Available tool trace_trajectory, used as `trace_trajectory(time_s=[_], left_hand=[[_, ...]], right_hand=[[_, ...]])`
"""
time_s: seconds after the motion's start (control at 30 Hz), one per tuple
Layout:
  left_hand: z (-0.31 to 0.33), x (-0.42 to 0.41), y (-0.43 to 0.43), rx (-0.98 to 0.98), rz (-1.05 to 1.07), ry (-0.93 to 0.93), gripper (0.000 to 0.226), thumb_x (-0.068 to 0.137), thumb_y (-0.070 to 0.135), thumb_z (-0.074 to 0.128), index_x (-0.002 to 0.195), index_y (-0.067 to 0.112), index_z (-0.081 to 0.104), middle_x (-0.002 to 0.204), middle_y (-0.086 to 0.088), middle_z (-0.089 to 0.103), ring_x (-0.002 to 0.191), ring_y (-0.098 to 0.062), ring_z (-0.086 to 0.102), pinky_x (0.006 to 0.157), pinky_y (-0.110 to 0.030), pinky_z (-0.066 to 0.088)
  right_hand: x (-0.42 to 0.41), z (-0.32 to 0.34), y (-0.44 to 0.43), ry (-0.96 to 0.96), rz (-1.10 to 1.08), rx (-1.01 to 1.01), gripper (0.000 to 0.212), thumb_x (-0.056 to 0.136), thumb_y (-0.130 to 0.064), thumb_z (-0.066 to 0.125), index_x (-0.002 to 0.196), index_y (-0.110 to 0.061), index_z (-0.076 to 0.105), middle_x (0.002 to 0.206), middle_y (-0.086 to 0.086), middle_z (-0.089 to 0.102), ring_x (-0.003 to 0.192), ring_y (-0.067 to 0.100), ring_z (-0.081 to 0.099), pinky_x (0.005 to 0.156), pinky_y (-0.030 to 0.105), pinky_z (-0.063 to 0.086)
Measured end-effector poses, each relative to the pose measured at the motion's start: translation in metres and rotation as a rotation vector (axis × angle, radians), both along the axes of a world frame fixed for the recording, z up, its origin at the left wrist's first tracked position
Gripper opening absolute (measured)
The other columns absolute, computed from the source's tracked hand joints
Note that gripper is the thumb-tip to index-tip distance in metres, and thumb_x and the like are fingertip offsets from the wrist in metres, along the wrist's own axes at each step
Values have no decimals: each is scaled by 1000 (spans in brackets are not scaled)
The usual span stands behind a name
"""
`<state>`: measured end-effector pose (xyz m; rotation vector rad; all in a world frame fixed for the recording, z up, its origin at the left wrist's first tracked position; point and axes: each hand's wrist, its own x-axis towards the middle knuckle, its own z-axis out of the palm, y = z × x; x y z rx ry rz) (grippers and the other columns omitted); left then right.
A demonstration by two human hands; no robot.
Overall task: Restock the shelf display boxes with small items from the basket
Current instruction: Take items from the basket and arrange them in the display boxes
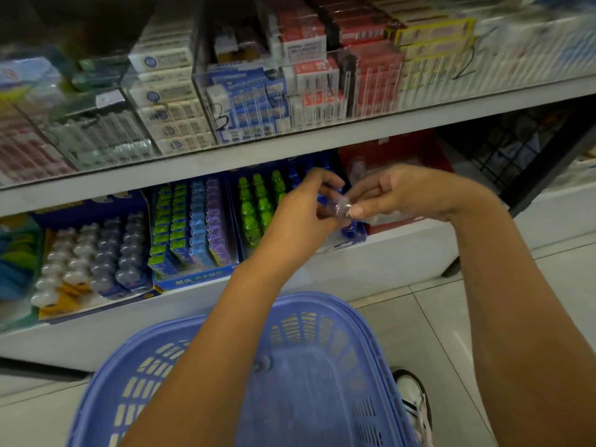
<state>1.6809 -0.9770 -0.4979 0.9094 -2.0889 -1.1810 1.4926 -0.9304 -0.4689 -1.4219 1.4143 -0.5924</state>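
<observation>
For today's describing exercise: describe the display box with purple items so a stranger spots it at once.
Find the lower white shelf, just beyond the blue basket. The display box sits left of the left hand and right hand, which pinch a clear packet. Only it holds flat packs in green, light-blue and purple columns.

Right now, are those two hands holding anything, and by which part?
Yes: the left hand and right hand both pinch one small clear crinkly plastic piece, each at its own end. What it is is too blurred to tell.
</observation>
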Motion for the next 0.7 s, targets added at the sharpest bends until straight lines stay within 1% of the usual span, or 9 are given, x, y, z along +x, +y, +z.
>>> trace_trajectory(time_s=[0.07, 0.17, 0.23, 0.27, 0.33, 0.43, 0.53, 0.6, 0.7], left_hand=[[0, -10, -2, -6, 51, 22, 46, 74, 15, 80, 106, 27, 50, 89, 11, 58, 65, -8, 61, 60, -20, 50], [-4, -29, 3, -98, 64, -35, 44, 84, 17, 71, 124, 13, 52, 99, 4, 59, 81, -11, 61, 72, -26, 53], [-13, -43, 15, -237, -57, -170, 41, 91, 13, 59, 132, 11, 51, 120, -8, 59, 103, -21, 60, 89, -29, 47], [-21, -49, 22, -297, -140, -279, 45, 93, 11, 53, 138, 10, 45, 132, -13, 53, 116, -25, 54, 96, -29, 42], [-37, -59, 31, -390, -264, -520, 57, 95, 6, 47, 147, 6, 27, 152, -14, 31, 137, -26, 34, 108, -29, 31], [-53, -65, 36, -506, -284, -715, 66, 92, 2, 45, 149, 0, 12, 158, -15, 14, 146, -23, 11, 116, -27, 16], [-57, -67, 40, -549, -277, -746, 69, 89, -1, 43, 149, -3, 8, 158, -18, 10, 147, -25, 6, 117, -27, 10], [-57, -66, 40, -556, -278, -749, 70, 88, -1, 43, 149, -3, 8, 158, -18, 10, 147, -25, 6, 117, -27, 10], [-57, -66, 39, -566, -281, -763, 71, 88, 0, 44, 149, -3, 7, 158, -17, 8, 147, -25, 5, 117, -27, 9]], right_hand=[[-9, 1, 1, 33, -25, -39, 45, 59, -51, 75, 100, -34, 69, 86, -4, 71, 74, 7, 60, 68, 19, 46], [-25, -9, -6, 41, -243, -193, 29, 67, -45, 77, 94, -37, 69, 80, 1, 72, 62, 7, 61, 57, 16, 52], [-40, -25, -21, 88, -550, -304, 23, 66, -34, 82, 84, -29, 67, 75, -4, 69, 63, 7, 61, 59, 11, 51], [-46, -35, -32, 211, -700, -338, 25, 68, -30, 82, 85, -30, 64, 77, -10, 65, 66, 5, 58, 60, 10, 47], [-54, -53, -52, 413, -850, -355, 27, 74, -28, 76, 97, -21, 65, 91, -6, 64, 79, 8, 57, 70, 14, 43], [-57, -75, -73, 458, -829, -422, 25, 78, -29, 72, 98, -16, 64, 100, 4, 68, 89, 15, 62, 68, 6, 39], [-55, -90, -80, 444, -849, -502, 36, 79, -24, 72, 110, -11, 60, 107, 7, 68, 99, 22, 63, 76, 15, 39], [-58, -94, -84, 595, -821, -525, 36, 80, -24, 69, 112, -11, 59, 106, 10, 68, 98, 26, 64, 73, 19, 39], [-66, -93, -90, 840, -709, -457, 33, 82, -31, 67, 109, -12, 61, 103, 12, 68, 95, 30, 65, 68, 21, 36]])
